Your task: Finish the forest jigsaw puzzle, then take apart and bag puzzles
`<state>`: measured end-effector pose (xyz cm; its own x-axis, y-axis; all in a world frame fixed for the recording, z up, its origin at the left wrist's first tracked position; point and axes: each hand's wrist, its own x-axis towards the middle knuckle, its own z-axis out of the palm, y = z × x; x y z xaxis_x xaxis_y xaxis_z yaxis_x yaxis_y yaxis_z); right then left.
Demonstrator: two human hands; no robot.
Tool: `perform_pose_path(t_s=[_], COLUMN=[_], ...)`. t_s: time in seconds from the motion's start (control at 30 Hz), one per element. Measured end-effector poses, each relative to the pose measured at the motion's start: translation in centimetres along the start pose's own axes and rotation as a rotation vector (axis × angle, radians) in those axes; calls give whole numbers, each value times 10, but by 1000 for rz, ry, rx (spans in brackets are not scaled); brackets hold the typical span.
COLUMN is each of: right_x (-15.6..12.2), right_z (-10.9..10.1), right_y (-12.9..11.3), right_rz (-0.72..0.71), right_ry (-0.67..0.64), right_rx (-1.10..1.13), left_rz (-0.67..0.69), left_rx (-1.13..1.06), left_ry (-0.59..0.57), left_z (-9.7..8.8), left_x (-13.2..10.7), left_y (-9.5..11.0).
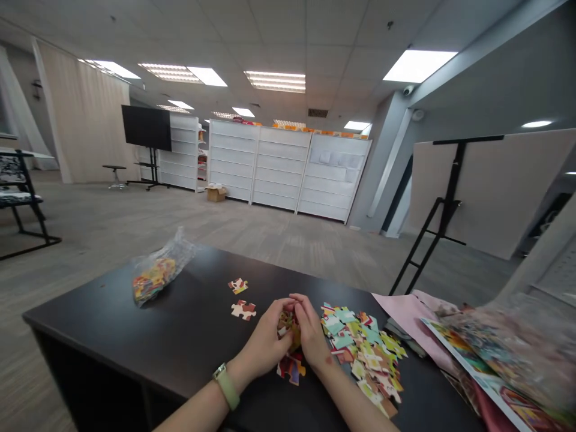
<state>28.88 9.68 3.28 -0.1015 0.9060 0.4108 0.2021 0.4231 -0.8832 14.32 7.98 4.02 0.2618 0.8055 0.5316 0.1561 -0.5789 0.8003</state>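
Observation:
My left hand [271, 336] and my right hand [310, 330] are cupped together over the dark table, fingertips meeting. Between them they hold a bunch of jigsaw puzzle pieces [290, 327], partly hidden by the fingers. Just below the palms, a few more coloured pieces [293, 369] show on the table. Right of my right hand spreads a pile of jigsaw pieces [364, 348] in teal, yellow, cream and red. Two loose pieces lie apart to the left of my hands, one piece [238, 285] farther back and one piece [243, 309] nearer.
A clear plastic bag of puzzle pieces [155, 279] lies on the table's [189, 330] left part. At the right are pink cloth [400, 309], a printed picture sheet [472, 360] and a plastic-wrapped bundle [517, 342]. An easel [445, 222] stands beyond the table.

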Motion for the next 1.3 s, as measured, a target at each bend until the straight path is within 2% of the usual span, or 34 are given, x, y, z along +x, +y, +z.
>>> perform_pose_path(t_s=[0.13, 0.2, 0.27, 0.37, 0.43, 0.5, 0.57, 0.63, 0.73, 0.77, 0.83, 0.9, 1.0, 1.07, 1.17, 1.23, 1.3], right_x=[4, 7, 6, -10, -29, -49, -66, -78, -85, -84, -79, -73, -64, -58, -50, -44, -38], right_z=[-7, -14, -20, -20, -16, -17, -31, -57, -102, -113, -121, -111, -75, -53, -32, -22, -11], right_y=[-2, -6, -13, -29, -40, -46, -47, -40, -23, -17, -8, -5, -11, -19, -26, -27, -25], right_rz=[-40, -99, -168, -172, -134, -102, -78, -22, 224, 314, 385, 340, 217, 119, -42, -115, -126], right_ry=[-6, 19, -13, -207, -370, -447, -409, -282, -23, 10, -14, -75, -129, -172, -224, -198, -106], right_rx=[-95, -203, -339, -524, -629, -716, -782, -855, -1002, -1033, -1060, -1063, -1036, -973, -822, -711, -625], left_rz=[1, -25, -46, -77, -108, -148, -206, -229, -185, -175, -167, -138, -97, -67, -17, 12, 38], left_rx=[145, 221, 267, 405, 621, 800, 883, 898, 842, 810, 741, 675, 617, 591, 517, 439, 377], left_ry=[-10, 10, 28, 53, 69, 10, -107, -218, -303, -318, -363, -445, -498, -424, -311, -273, -214], left_z=[-4, -13, -26, -49, -64, -76, -83, -85, -78, -75, -68, -62, -56, -53, -49, -46, -44], left_x=[3, 5, 7, 12, 15, 18, 18, 16, 12, 11, 8, 6, 0, -4, -10, -12, -11], left_y=[-8, -14, -22, -37, -47, -56, -62, -64, -58, -54, -43, -32, -17, -12, -14, -23, -36])
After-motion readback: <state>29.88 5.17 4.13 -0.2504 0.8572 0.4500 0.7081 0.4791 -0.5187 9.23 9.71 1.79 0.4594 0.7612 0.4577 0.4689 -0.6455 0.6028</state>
